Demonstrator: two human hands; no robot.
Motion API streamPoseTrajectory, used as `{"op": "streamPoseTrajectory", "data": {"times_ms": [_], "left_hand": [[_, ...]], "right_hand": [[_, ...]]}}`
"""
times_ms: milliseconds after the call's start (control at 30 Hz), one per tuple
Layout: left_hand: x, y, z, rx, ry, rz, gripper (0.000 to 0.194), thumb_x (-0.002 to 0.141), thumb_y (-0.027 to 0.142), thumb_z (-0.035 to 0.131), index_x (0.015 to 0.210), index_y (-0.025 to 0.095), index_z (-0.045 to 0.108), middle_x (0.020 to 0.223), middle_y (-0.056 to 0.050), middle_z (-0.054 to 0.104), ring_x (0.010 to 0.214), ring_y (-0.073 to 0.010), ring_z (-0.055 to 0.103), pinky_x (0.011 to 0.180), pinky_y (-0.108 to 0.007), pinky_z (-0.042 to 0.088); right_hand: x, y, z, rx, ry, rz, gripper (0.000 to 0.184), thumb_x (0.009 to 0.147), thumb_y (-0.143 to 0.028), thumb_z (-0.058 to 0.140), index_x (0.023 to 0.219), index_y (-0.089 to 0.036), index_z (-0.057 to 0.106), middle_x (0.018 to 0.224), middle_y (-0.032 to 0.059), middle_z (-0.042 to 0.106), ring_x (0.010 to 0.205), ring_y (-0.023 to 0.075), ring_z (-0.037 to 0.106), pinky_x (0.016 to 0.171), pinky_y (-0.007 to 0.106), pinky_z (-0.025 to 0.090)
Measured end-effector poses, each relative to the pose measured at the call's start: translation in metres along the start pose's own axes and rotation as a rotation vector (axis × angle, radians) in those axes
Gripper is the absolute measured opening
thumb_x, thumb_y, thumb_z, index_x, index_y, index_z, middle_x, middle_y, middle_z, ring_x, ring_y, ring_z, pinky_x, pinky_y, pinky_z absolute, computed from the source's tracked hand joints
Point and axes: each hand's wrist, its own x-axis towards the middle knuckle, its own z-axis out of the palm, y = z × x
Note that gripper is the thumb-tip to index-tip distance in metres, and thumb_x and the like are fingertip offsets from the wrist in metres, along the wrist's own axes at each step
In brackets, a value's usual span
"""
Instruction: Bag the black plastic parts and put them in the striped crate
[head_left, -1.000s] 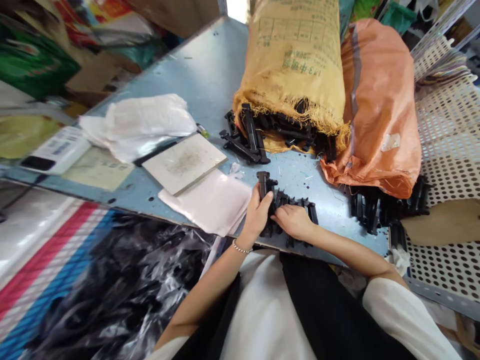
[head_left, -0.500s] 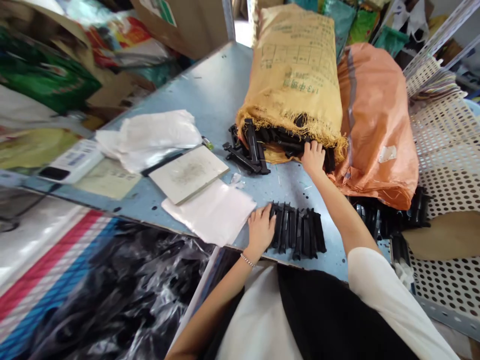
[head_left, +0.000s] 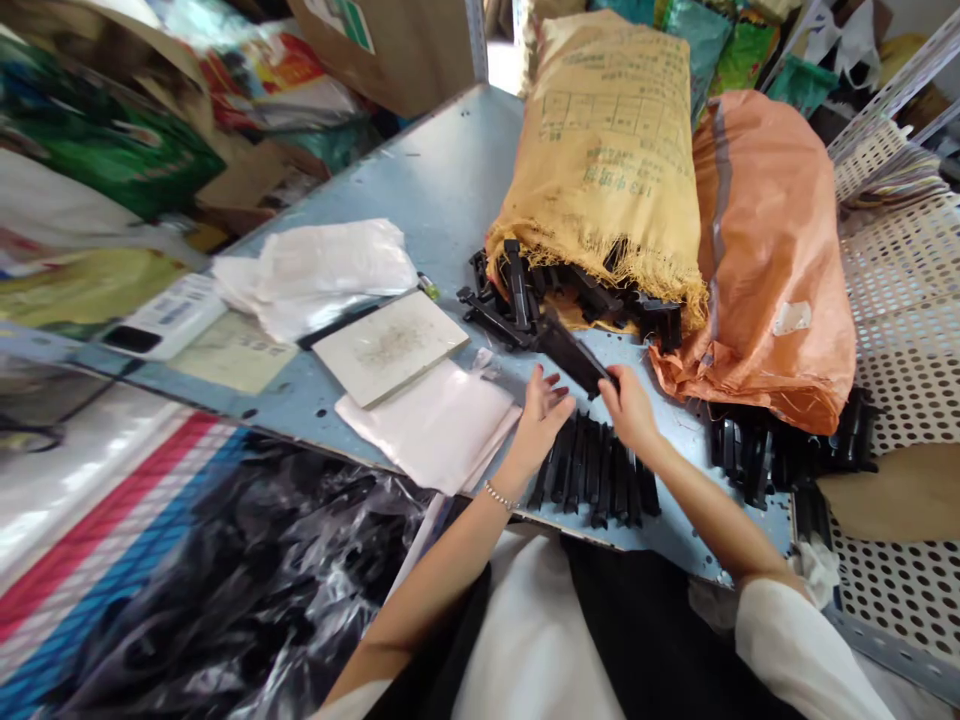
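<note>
My right hand grips one end of a long black plastic part, which slants up and left toward the sack mouth. Beside it, my left hand is raised with its fingers apart and nothing in them. Below both hands, a row of similar black plastic parts lies side by side near the table's front edge. More such parts spill from the frayed mouth of the yellow woven sack.
An orange woven sack lies to the right, black parts under its mouth. Left of my hands are a pale flat board, white plastic bags and a white device. A perforated rack borders the table.
My right hand went from the row to the yellow sack, then came back toward me with a black plastic part. My left hand lifted off the row, its fingers spreading.
</note>
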Motion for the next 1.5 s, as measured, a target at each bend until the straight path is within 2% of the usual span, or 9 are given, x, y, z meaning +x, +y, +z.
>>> {"op": "streamPoseTrajectory", "data": {"times_ms": [167,300,400,500,667,800,1000,1267,1500], "left_hand": [[-0.004,0.02,0.016,-0.205,-0.009,-0.136,0.049,0.081,0.049,0.072,0.118,0.026,0.051,0.105,-0.001,0.063,0.081,-0.0149,0.066,0.082,-0.035,0.057],[-0.021,0.028,0.004,0.115,0.046,0.05,0.06,0.083,0.04,0.072,0.135,0.028,0.044,0.131,-0.006,0.058,0.122,-0.0231,0.057,0.11,-0.042,0.043],[-0.033,0.029,0.0,0.283,-0.121,0.141,0.058,0.087,0.037,0.067,0.14,0.027,0.046,0.144,-0.009,0.051,0.137,-0.0273,0.043,0.12,-0.047,0.029],[-0.04,0.024,0.007,0.153,-0.221,0.091,0.059,0.088,0.038,0.064,0.142,0.029,0.042,0.139,-0.008,0.053,0.128,-0.0263,0.052,0.111,-0.045,0.041],[-0.042,0.012,0.019,-0.254,0.049,0.022,0.075,0.081,0.026,0.064,0.144,0.039,0.026,0.137,-0.003,0.051,0.121,-0.0186,0.057,0.1,-0.035,0.049],[-0.044,0.016,0.009,-0.213,-0.051,-0.018,0.081,0.069,0.015,0.068,0.142,0.032,0.036,0.123,-0.003,0.061,0.113,-0.0196,0.06,0.096,-0.033,0.05],[-0.053,0.035,-0.002,-0.138,-0.128,-0.105,0.044,0.083,0.037,0.067,0.123,0.024,0.057,0.096,-0.002,0.066,0.086,-0.0178,0.063,0.077,-0.03,0.053],[-0.052,0.049,-0.002,-0.207,-0.138,-0.241,0.042,0.076,0.05,0.077,0.097,0.02,0.059,0.068,0.004,0.057,0.055,-0.0097,0.052,0.051,-0.021,0.043],[-0.053,0.063,-0.007,-0.326,-0.113,-0.437,0.047,0.072,0.056,0.077,0.087,0.016,0.058,0.063,0.002,0.056,0.051,-0.0086,0.051,0.048,-0.02,0.042]], "right_hand": [[-0.048,-0.033,-0.006,0.13,-0.129,-0.324,0.047,0.097,-0.059,0.045,0.116,-0.018,0.057,0.096,0.0115,0.064,0.087,0.0257,0.058,0.078,0.04,0.05],[-0.032,-0.04,-0.027,0.353,-0.068,-0.15,0.038,0.101,-0.051,0.043,0.121,-0.021,0.054,0.095,0.0066,0.061,0.083,0.0206,0.057,0.076,0.036,0.05],[-0.008,-0.048,-0.029,0.51,-0.027,-0.052,0.042,0.099,-0.046,0.049,0.134,-0.023,0.046,0.108,0.0061,0.059,0.081,0.0168,0.055,0.077,0.034,0.05],[0.011,-0.058,-0.013,0.703,-0.047,0.011,0.03,0.096,-0.043,0.054,0.119,-0.024,0.054,0.1,0.003,0.06,0.08,0.0153,0.055,0.078,0.032,0.05],[0.013,-0.068,0.02,1.038,0.002,0.137,0.029,0.093,-0.052,0.055,0.102,-0.025,0.052,0.087,-0.0002,0.057,0.074,0.0147,0.056,0.07,0.03,0.051],[0.006,-0.059,0.009,0.737,0.095,-0.008,0.038,0.096,-0.056,0.048,0.117,-0.024,0.049,0.098,0.0051,0.057,0.081,0.0179,0.057,0.074,0.034,0.051],[0.013,-0.042,-0.032,0.155,-0.209,-0.397,0.049,0.099,-0.063,0.033,0.105,-0.021,0.059,0.1,0.0109,0.062,0.095,0.0247,0.056,0.084,0.039,0.047],[-0.008,-0.057,-0.031,0.457,-0.383,-0.087,0.053,0.104,-0.059,0.021,0.082,-0.021,0.052,0.073,-0.0001,0.057,0.065,0.0146,0.054,0.063,0.026,0.042],[-0.06,-0.068,-0.028,0.069,-0.426,-0.58,0.052,0.101,-0.06,0.032,0.086,-0.019,0.06,0.083,0.0095,0.064,0.077,0.0203,0.057,0.07,0.032,0.044]]}}
